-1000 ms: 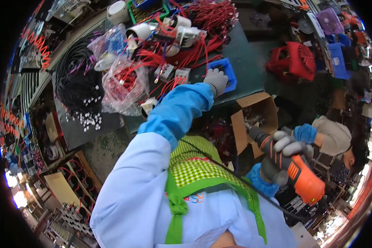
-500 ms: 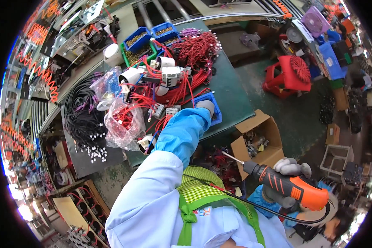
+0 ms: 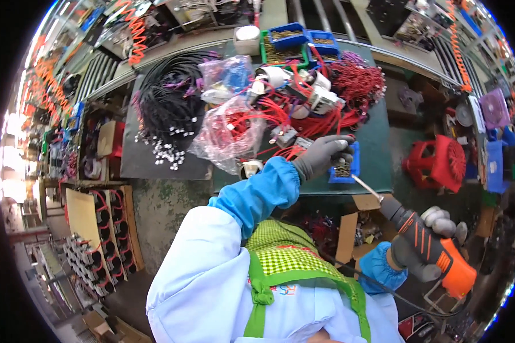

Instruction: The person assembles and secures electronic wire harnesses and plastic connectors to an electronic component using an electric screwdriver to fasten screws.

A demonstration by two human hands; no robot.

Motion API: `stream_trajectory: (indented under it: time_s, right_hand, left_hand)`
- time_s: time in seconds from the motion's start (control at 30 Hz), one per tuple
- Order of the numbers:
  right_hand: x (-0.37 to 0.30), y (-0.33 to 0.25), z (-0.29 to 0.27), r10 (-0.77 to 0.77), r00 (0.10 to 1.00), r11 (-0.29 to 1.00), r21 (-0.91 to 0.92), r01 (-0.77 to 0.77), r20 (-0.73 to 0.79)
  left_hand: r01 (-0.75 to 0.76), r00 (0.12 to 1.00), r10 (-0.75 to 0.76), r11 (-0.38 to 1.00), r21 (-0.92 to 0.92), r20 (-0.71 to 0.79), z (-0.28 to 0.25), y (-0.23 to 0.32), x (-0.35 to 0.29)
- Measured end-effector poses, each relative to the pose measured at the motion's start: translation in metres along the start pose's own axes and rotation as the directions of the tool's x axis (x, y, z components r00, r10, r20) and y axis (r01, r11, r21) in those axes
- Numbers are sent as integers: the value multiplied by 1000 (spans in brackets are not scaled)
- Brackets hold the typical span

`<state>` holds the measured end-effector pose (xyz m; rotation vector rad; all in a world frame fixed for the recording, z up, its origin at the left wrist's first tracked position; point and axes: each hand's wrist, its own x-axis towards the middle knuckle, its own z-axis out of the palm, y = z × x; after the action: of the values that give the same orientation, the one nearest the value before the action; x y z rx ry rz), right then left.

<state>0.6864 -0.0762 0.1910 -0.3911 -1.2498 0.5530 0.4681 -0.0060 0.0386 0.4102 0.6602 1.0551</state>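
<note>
My left hand (image 3: 321,157), in a grey glove and blue sleeve cover, is at the left edge of a small blue bin (image 3: 356,160). Small metal screws (image 3: 342,170) lie in the bin. The fingers are pinched together over it; whatever is between them is too small to make out. My right hand (image 3: 413,256), also gloved, grips an orange and black power screwdriver (image 3: 409,226) with a cable. Its long bit points up and left, the tip close to the bin's lower right corner.
Red wire bundles (image 3: 357,86), white round housings (image 3: 273,77) and a clear plastic bag (image 3: 229,134) crowd the green table (image 3: 377,131). Black cables (image 3: 166,91) lie left. Blue screw bins (image 3: 286,36) stand behind. A cardboard box (image 3: 347,237) and red stool (image 3: 438,163) are beyond the table's edge.
The view has turned, shifting the table rightward in the picture. My left hand has come up out of the blue bin with fingers pinched. The screwdriver's tip is now nearer the bin.
</note>
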Motion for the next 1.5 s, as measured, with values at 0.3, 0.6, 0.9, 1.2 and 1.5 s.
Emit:
stream_trajectory:
  time_s: [0.3,0.6,0.9,1.2,1.5]
  right_hand:
    - [-4,45,111,1,994,956,290,-34,112]
    - [-33,50,174,20,970,970,230,-77,241]
    - [-62,36,218,79,943,973,180,-143,324]
    - [-76,48,247,279,893,939,96,-331,352]
    - [-61,59,230,306,936,952,-40,-304,172]
  left_hand:
    - [-84,988,141,819,-567,56,-48,51,-119]
    - [-86,984,172,665,-742,40,-54,73,-165]
    - [-319,947,261,827,-463,-187,-88,103,-198]
    - [-118,991,102,970,-211,-83,-136,156,-196]
    - [-99,820,547,-152,983,167,-356,198,-78]
